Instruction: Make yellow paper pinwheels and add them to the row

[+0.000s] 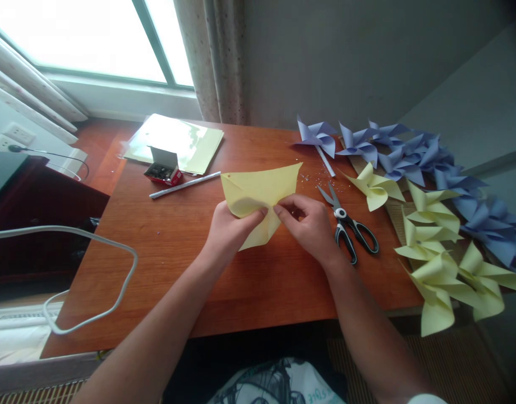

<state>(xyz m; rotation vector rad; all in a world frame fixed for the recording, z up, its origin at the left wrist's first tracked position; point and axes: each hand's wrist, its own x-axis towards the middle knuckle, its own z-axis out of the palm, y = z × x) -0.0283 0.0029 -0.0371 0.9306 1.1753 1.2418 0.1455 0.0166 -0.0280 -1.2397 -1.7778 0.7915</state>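
Above the middle of the table, a yellow paper sheet [262, 185] is held up with its corners bent toward the centre. My left hand [235, 224] grips it from the left, the thumb pressed near the middle. My right hand [306, 221] pinches the paper at the centre from the right, fingertips close to the left thumb. Whether a small pin sits between the fingers cannot be made out. Just right of my right hand lie black-handled scissors [341, 216], blades slightly apart. A white paper stick [184, 185] lies to the left of the sheet.
A small red box [167, 175] of dark pins stands open before stacked yellow sheets [203, 151]. Yellow pinwheels [373, 188] and purple pinwheels [401, 163] crowd the right side; one purple pinwheel [317, 137] has a stick. A white cable [132, 269] loops over the left edge.
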